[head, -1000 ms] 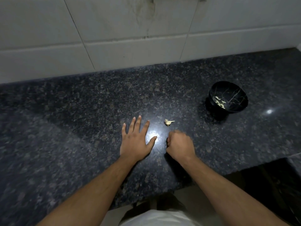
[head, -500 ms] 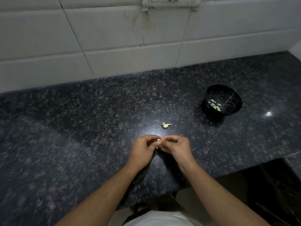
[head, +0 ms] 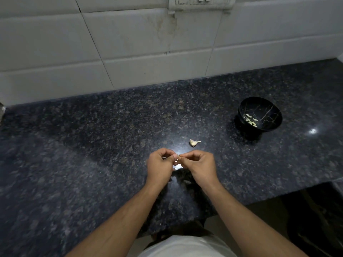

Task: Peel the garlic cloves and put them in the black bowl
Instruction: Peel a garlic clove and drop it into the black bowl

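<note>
Peeling: left hand (head: pixel 160 164) and right hand (head: pixel 199 165) both pinch one garlic clove (head: pixel 178 158) left of and nearer us than the black bowl (head: pixel 259 114) — we judge small thumbnail pulls best, dropping skins clear of it.

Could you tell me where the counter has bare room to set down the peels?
Bare granite countertop lies left of the left hand, and between garlic piece and black bowl. The only tight spot is around both hands, right hand.

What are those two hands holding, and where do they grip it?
A small garlic clove, pinched between the fingertips of the left hand and right hand; which end each grips cannot be told.
</note>
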